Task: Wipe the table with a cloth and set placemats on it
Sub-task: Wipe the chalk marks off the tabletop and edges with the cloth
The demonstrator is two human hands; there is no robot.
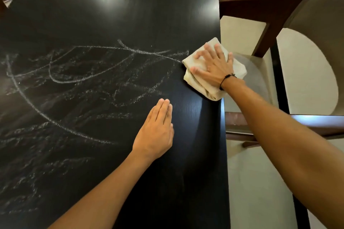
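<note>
from the head cam, looking down: a black table (111, 15) w/ white chalk scribbles (78, 83) all over its middle and left, the strip along the right edge looking clean and glossy. the right hand (214, 67) lies flat w/ fingers spread on a bunched beige cloth (201, 85), pressing it down at the right edge of the tabletop, right where the chalk lines end; part of the cloth hangs a bit past the edge. spread fingers prob give wide pressure so the rag rubs rather than slides. a black cord bracelet (228, 79) sits on that wrist. the left hand (156, 132) is flat too, fingers straight and together, palm on the bare wood nearer the body, holding nothing; looks like it's there to brace the person's lean across the table. a dark wood chair (264, 7) w/ grey upholstery stands just beside the table on the right, over a pale floor. top left corner has something purple, too blurred to name. no placemats in sight, so i'd say wiping is in an early stage, most chalk yet to go, and a sweep leftward through the scribbles is the likely need.
</note>
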